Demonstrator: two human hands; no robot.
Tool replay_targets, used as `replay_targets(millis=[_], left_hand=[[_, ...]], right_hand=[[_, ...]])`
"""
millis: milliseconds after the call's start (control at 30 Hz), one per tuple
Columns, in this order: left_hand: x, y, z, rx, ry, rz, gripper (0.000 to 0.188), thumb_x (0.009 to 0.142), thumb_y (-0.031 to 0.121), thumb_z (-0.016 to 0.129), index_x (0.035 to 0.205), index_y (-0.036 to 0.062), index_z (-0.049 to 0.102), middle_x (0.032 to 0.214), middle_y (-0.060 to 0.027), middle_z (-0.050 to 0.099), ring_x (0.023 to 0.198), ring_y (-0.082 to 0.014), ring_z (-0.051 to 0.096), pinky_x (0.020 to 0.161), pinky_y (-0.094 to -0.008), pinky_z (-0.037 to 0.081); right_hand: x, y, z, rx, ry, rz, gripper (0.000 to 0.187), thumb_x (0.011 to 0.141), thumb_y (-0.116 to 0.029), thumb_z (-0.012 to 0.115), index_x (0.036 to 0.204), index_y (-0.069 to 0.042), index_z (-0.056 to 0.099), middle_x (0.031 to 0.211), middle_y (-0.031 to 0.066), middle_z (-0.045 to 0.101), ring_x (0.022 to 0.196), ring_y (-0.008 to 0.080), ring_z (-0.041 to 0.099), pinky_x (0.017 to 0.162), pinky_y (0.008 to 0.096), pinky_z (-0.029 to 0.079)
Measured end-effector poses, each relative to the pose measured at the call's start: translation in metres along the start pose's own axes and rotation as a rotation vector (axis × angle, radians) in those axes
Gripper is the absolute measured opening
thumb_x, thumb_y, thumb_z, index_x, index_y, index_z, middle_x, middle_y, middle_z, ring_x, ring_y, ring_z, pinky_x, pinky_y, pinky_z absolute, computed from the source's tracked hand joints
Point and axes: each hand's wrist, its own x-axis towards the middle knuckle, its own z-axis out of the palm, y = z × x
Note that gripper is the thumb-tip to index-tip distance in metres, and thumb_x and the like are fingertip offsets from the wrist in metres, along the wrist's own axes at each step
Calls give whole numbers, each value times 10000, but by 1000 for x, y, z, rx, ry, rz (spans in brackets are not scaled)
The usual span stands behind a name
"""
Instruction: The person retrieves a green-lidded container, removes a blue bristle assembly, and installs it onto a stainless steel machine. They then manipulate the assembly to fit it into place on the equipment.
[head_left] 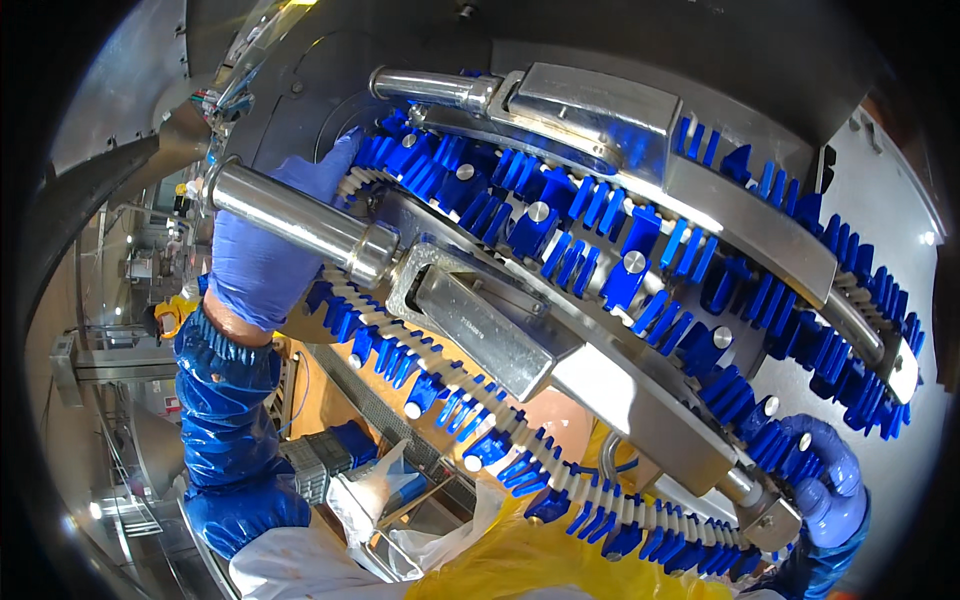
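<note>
A long chain conveyor point(590, 370) with a metal frame slants across the view, its white chain carrying blue paddles point(625, 275). My left hand point(265, 240), in a blue-violet glove, grips the chain around its upper left end, behind a shiny metal cylinder point(300, 220). One finger stretches up along the blue paddles; the others are mostly hidden. At the lower right end, my gloved right hand point(835, 490) curls its fingers over the paddles by the metal end block point(772, 520). The lower run of the white chain point(480, 395) hangs in a curve beneath the frame.
A second metal-framed paddle conveyor point(750, 220) runs just beyond the first one. Dark metal housing point(600, 40) rises behind, with a pale panel point(870, 200) at right. Below stand grey crates point(315, 465) and clear plastic film point(440, 540). My yellow apron point(560, 555) is close to the lower chain.
</note>
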Motion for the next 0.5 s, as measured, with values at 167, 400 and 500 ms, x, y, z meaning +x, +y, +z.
replay_targets(millis=[167,400,500], left_hand=[[-4,-1,16,-163,-92,-86,375,890,176,641,1235,33,608,777,-170,654,686,-333,641,686,-442,509],[-26,6,42,-128,32,-135,481,877,138,635,1333,33,524,881,-159,604,826,-330,624,711,-439,497],[-40,31,49,-287,66,-337,570,855,103,648,1397,52,481,985,-166,579,883,-315,602,763,-412,501]], right_hand=[[8,-4,-1,-36,-22,18,694,902,-507,658,1249,85,551,1053,172,659,889,216,678,811,314,529],[6,-2,-2,52,-27,34,682,901,-503,660,1226,91,578,1015,169,663,866,203,681,795,300,531],[5,-1,-4,45,-34,24,699,902,-512,655,1235,97,578,1078,189,668,920,229,686,850,323,534]])
